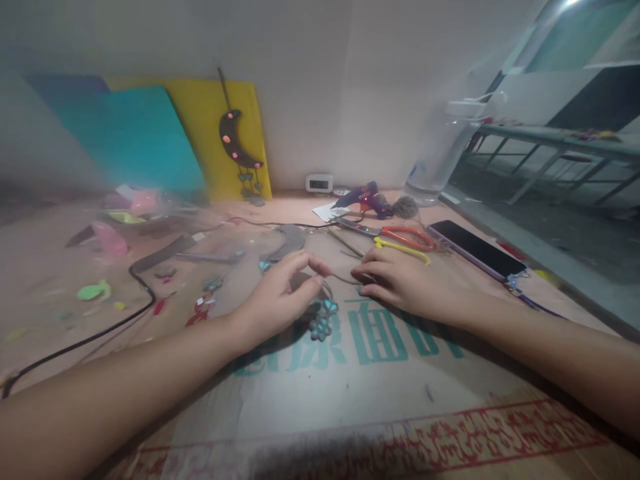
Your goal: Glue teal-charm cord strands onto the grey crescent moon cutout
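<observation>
Pinching thin cord (343,279) between our left hand (280,300) and right hand (400,283), fingers curled closed on it; cord runs left-right, teal heart charms (323,320) below left fingertips. Printed cardboard (380,380) covers desk; scissors (400,235), phone (475,250), glue gun (365,197) behind; white wall.

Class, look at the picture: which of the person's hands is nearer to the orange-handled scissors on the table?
Right. The right hand lies just in front of the orange-handled scissors, almost touching them; the left hand rests farther to the left, beside the teal hearts.
</observation>
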A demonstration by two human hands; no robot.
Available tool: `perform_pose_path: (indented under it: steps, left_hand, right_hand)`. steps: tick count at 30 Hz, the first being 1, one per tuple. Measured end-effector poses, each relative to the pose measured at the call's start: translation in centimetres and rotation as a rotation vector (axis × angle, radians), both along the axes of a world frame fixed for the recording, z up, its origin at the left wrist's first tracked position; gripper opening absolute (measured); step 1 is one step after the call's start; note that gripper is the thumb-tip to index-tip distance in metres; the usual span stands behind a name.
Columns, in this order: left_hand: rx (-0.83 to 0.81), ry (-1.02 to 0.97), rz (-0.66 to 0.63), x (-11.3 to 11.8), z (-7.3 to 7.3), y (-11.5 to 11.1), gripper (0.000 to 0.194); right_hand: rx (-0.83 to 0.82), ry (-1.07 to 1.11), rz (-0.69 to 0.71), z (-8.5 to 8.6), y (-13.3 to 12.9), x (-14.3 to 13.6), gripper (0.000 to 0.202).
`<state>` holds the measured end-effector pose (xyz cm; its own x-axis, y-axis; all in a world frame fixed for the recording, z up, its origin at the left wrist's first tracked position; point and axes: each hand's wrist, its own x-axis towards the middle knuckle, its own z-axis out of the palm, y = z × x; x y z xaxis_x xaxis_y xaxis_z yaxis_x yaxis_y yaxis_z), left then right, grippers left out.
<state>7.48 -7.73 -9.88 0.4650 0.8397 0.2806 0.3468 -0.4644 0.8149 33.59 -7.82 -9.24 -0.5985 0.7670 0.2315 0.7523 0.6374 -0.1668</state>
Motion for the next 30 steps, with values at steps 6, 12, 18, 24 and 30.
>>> perform_pose_path:
  steps: [6,12,18,24,30]
  left_hand:
    - [-0.032,-0.025,0.024,0.1,0.1,0.2,0.024]
    - [-0.121,-0.068,-0.030,0.5,-1.7,1.3,0.041]
    - [-0.512,-0.255,-0.333,1.2,0.2,1.0,0.044]
    - [-0.472,-0.107,-0.341,0.9,3.8,0.4,0.031]
    - [-0.434,-0.156,-0.255,1.2,5.7,1.4,0.026]
  right_hand:
    - [0.024,0.147,-0.051,-1.3,0.7,0.0,0.017]
    - [-0.120,0.446,-0.168,2.1,-0.5,-0.5,0.014]
    - [-0.023,0.505,-0.058,6.4,0.1,-2.2,0.006]
    - [0.121,0.620,-0.196,8.7,2.4,-2.9,0.005]
    - [0.033,0.543,-0.192,7.7,4.7,0.7,0.039]
